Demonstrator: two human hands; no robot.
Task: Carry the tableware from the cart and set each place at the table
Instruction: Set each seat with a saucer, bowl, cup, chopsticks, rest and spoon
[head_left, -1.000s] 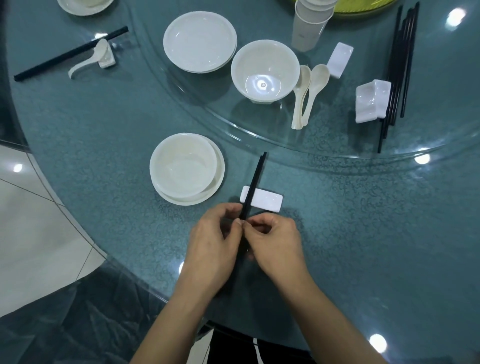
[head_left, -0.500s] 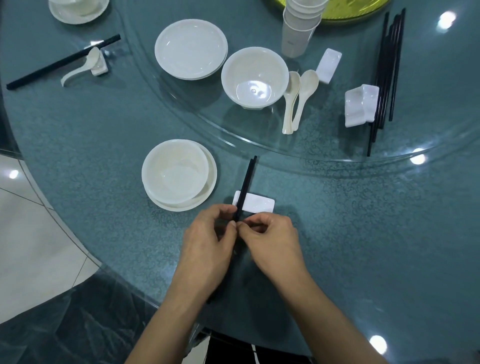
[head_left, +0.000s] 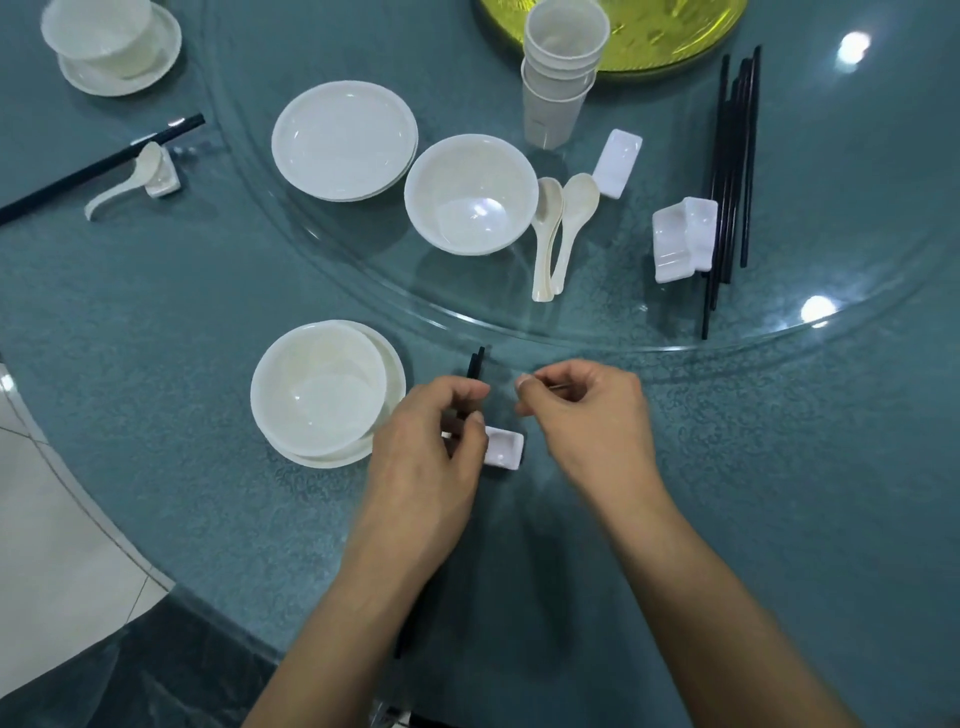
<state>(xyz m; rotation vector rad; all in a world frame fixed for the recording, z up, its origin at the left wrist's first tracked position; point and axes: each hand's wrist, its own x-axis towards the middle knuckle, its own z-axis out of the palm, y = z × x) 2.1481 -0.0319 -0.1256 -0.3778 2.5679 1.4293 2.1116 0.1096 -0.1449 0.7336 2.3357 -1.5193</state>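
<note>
A pair of black chopsticks (head_left: 475, 361) lies across a small white chopstick rest (head_left: 503, 448) on the teal table, to the right of a white bowl (head_left: 319, 387) that sits on a white plate (head_left: 396, 375). My left hand (head_left: 431, 447) pinches the chopsticks between thumb and forefinger just above the rest and hides their middle. Their lower end (head_left: 406, 636) shows beside my left forearm. My right hand (head_left: 587, 415) hovers to the right of the chopsticks with loosely curled fingers, touching nothing.
The glass turntable (head_left: 649, 343) carries stacked plates (head_left: 344, 140), a bowl (head_left: 470, 195), spoons (head_left: 558, 228), stacked cups (head_left: 561, 78), spare rests (head_left: 680, 239) and several black chopsticks (head_left: 730, 182). A set place with a spoon (head_left: 135, 179) lies far left. The table edge curves at lower left.
My right hand has let go of the chopsticks and moved up and to the right. My left hand still pinches them, now closer to the rest.
</note>
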